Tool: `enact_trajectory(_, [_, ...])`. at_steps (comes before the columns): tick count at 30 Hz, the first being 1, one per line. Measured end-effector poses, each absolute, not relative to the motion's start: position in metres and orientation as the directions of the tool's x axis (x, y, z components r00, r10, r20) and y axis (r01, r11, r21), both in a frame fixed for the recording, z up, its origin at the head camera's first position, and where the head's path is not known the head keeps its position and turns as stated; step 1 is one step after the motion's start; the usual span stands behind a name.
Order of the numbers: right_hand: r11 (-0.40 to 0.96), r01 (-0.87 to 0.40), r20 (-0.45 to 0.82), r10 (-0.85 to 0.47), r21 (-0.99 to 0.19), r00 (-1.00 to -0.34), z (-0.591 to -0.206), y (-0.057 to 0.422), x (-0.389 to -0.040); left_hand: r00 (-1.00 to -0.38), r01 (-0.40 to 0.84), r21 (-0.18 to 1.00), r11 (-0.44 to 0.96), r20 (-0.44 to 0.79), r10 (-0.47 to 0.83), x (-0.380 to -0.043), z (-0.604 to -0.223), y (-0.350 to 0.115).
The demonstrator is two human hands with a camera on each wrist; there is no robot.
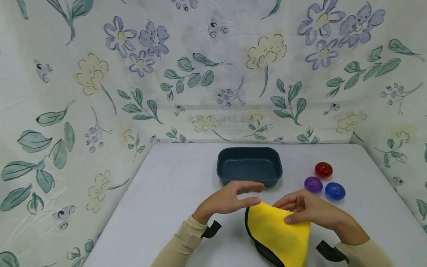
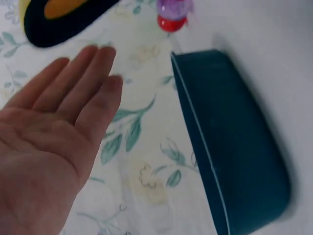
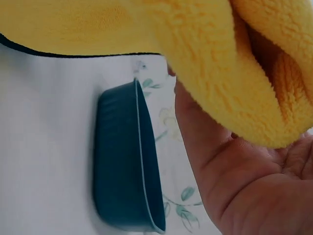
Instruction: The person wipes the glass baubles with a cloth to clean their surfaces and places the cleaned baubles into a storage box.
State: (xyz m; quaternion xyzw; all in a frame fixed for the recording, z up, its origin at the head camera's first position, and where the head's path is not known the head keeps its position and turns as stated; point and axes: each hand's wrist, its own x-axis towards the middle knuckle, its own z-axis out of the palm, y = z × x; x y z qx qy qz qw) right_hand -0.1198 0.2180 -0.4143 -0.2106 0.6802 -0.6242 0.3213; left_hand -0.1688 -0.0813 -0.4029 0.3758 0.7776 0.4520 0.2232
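Observation:
A yellow plush cloth [image 1: 280, 231] with black edging hangs folded over at the near middle of the table. My right hand [image 1: 315, 210] pinches its upper right part, thumb on the front and fingers behind. In the right wrist view the fluffy yellow cloth [image 3: 200, 54] drapes over that hand [image 3: 254, 191], hiding the fingertips. My left hand [image 1: 228, 197] hovers by the cloth's upper left corner, its fingers extended. The left wrist view has that palm [image 2: 44, 161] bare, with the cloth's black-edged corner [image 2: 73, 32] beyond the fingertips.
A dark teal rectangular tub [image 1: 249, 167] stands at the back middle of the white table [image 1: 166, 178], behind both hands. To its right sit red [image 1: 323, 170], purple [image 1: 313, 184] and blue [image 1: 335, 191] shiny egg-shaped pieces, just beyond my right hand. A floral curtain [image 1: 200, 92] surrounds the table.

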Motion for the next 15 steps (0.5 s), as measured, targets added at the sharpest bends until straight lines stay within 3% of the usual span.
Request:
enact_trajectory(3, [0.132, 0.084, -0.153, -0.704, -0.988, -0.694, -0.417, 0.211, -0.127, -0.525, 0.406, 0.850, 0.336, -0.084, 0.847, -0.171, -0.407, -0.069])
enact_trajectory(6, [0.157, 0.058, -0.150, -0.679, -0.986, -0.719, -0.419, 0.207, -0.131, -0.483, 0.426, 0.829, 0.362, -0.129, 0.866, -0.172, -0.411, -0.062])
enact_trajectory(11, [0.233, 0.036, -0.168, -0.573, -0.972, -0.803, -0.420, 0.212, -0.134, -0.471, 0.419, 0.838, 0.350, -0.128, 0.873, -0.174, -0.416, -0.059])
enact_trajectory(15, [0.268, -0.019, -0.108, -0.450, -0.963, -0.886, -0.417, 0.233, -0.137, -0.495, 0.386, 0.861, 0.330, -0.109, 0.862, -0.177, -0.418, -0.064])
